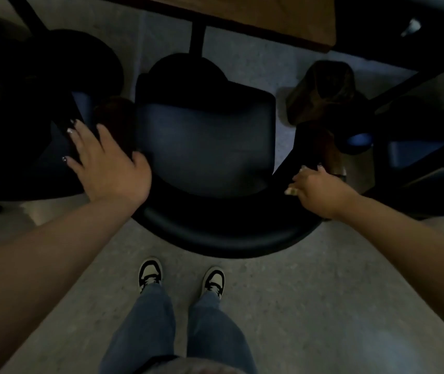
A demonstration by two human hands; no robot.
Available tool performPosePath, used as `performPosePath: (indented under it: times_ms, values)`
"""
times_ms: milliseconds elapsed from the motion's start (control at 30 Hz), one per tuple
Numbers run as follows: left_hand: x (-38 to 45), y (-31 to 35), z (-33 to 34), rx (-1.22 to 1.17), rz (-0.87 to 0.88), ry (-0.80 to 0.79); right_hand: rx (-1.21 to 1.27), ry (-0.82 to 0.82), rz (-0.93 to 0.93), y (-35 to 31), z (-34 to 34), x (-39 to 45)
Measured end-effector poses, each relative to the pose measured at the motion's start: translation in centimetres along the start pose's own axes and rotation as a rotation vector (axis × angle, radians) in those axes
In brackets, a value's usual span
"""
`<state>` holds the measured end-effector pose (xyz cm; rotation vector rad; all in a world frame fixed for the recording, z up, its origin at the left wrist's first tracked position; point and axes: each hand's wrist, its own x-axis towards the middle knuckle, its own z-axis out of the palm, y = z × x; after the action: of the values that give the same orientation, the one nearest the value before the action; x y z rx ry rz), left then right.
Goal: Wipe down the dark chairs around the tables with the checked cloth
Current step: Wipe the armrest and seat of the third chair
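Dark chair [204,147] sits between two hands: left hand [107,163], fingers [80,136] spread flat, rests at its left edge; right hand [315,187] curls on the backrest's right end. Likely rigid, heavy; grip the backrest. Checked cloth not visible.

No text, label, brand, number or sign can be read anywhere in this dim view.
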<state>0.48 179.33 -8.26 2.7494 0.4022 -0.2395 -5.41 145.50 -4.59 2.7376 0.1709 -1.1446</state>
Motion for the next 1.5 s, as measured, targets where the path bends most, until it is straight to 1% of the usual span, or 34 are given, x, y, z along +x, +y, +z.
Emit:
performPosePath:
  times_ms: [67,133,167,200,267,333,467,567,633,733,900,967,1000,1067,1167,1233,1267,1300,1367,1500]
  values:
    - [1.0,-0.7,-0.4,0.17,0.136,-0.082,-0.046,-0.042,0.043,1.0,-0.3,2.0]
    - [2.9,-1.3,-0.8,0.35,0.343,-0.159,-0.039,-0.062,0.072,1.7,-0.3,3.7]
    - [3.9,-1.5,-1.0,0.362,0.421,-0.191,-0.04,-0.076,0.086,2.0,-0.4,4.5]
    - [4.8,-1.5,-1.1,0.343,0.46,-0.212,-0.044,-0.092,0.094,2.0,-0.5,5.2]
    - [5.5,-1.6,-1.0,0.299,0.475,-0.222,0.003,-0.134,0.097,1.8,-0.4,6.7]
    - [5.3,-1.5,-0.9,0.254,0.469,-0.233,0.037,-0.211,0.081,1.2,-0.3,8.6]
    - [5.3,-1.5,-0.8,0.218,0.404,-0.243,-0.051,-0.37,0.044,-0.2,1.2,13.4]
    - [5.2,-1.5,-0.7,0.211,0.391,-0.244,-0.024,-0.428,0.079,-1.0,2.0,15.5]
    - [5.1,-1.5,-0.8,0.192,0.38,-0.252,-0.011,-0.438,0.062,-0.9,2.0,15.6]
    - [5.1,-1.5,-0.9,0.197,0.359,-0.262,0.042,-0.397,-0.022,-0.5,1.7,14.6]
    - [5.0,-1.4,-0.9,0.176,0.352,-0.265,0.218,-0.175,-0.252,-1.5,0.6,8.7]
    - [5.1,-1.4,-0.9,0.177,0.356,-0.278,0.266,-0.135,-0.299,-1.7,0.7,7.6]
    - [5.2,-1.4,-1.0,0.182,0.36,-0.284,0.262,-0.148,-0.284,-1.6,0.7,7.9]
    - [5.3,-1.4,-0.9,0.193,0.361,-0.289,0.217,-0.23,-0.212,-1.1,0.9,10.2]
    - [5.2,-1.5,-0.8,0.185,0.354,-0.272,0.048,-0.341,-0.097,-0.8,1.8,14.3]
    - [5.1,-1.5,-0.9,0.169,0.342,-0.263,-0.013,-0.407,-0.066,-1.1,2.7,15.4]
    - [5.1,-1.4,-1.0,0.167,0.343,-0.263,-0.004,-0.412,-0.074,-1.1,2.9,15.4]
    - [5.0,-1.2,-1.1,0.171,0.345,-0.267,0.02,-0.395,-0.093,-1.1,2.8,15.1]
    - [5.0,-1.0,-1.2,0.182,0.339,-0.279,0.131,-0.3,-0.141,-1.4,2.3,13.4]
    - [5.0,-1.3,-1.1,0.183,0.344,-0.277,0.36,-0.095,-0.319,-4.1,0.4,5.9]
